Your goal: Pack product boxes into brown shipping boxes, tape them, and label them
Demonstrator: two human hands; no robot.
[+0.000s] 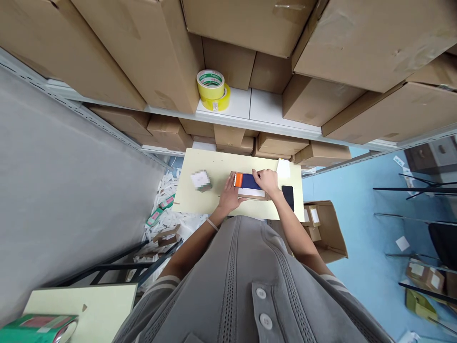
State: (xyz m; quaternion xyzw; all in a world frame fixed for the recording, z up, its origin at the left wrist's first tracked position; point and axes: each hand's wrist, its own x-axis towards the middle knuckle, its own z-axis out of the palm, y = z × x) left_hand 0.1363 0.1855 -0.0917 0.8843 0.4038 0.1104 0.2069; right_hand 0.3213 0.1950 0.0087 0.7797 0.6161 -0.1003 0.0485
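A small cardboard box (254, 197) with a white label lies on the cream tabletop (185, 188). Over its far part is a dark blue and orange tape dispenser (249, 181), its pale toothed edge pointing left. My right hand (267, 183) is closed round the dispenser's right end, fingers curled. At the box's left end, my left hand (228, 196) grips the box, with fingers along the side and thumb at the near edge. A black phone (287, 197) lies right of my right hand. Left of my hands stands a small item (202, 181), blurred out on top.
Shelves of cardboard boxes (235, 62) rise behind the table, with two yellow tape rolls (213, 90) on one. White paper (283, 168) lies at the back right. An open carton (330, 228) holding small boxes stands right. Scraps (167, 190) cover the floor left.
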